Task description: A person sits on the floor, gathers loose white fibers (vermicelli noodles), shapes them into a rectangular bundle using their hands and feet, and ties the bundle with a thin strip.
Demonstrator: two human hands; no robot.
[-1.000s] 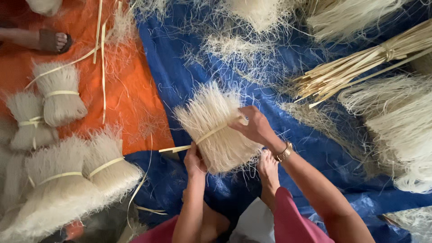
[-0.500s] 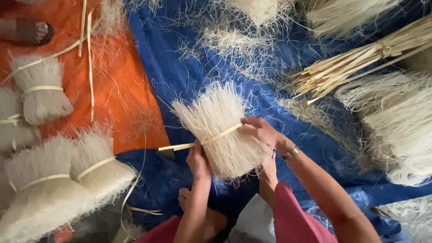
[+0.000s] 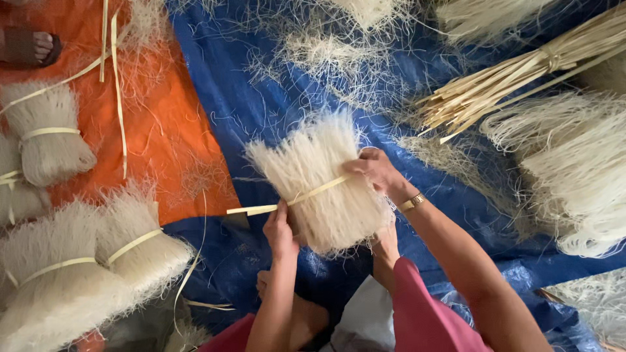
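I hold a bundle of thin white dried strands (image 3: 326, 189) upright over a blue tarp (image 3: 261, 111). A pale flat binding strip (image 3: 251, 210) runs round its middle, and one end sticks out to the left. My left hand (image 3: 280, 229) grips the bundle's lower left edge where the strip leaves it. My right hand (image 3: 375, 171), with a gold watch on the wrist, pinches the strip against the bundle's right side. Pink cloth (image 3: 424, 313) covers my legs just below.
Several tied bundles (image 3: 137, 248) lie at the left, partly on an orange tarp (image 3: 163, 130). Loose strands (image 3: 574, 169) and a sheaf of pale flat strips (image 3: 521, 78) lie at the right. Another person's sandalled foot (image 3: 32, 47) is at the top left.
The bundle stays in both hands. My right hand has slid a little down along the strip on the right side. The view has drifted, so the tied bundles sit further left.
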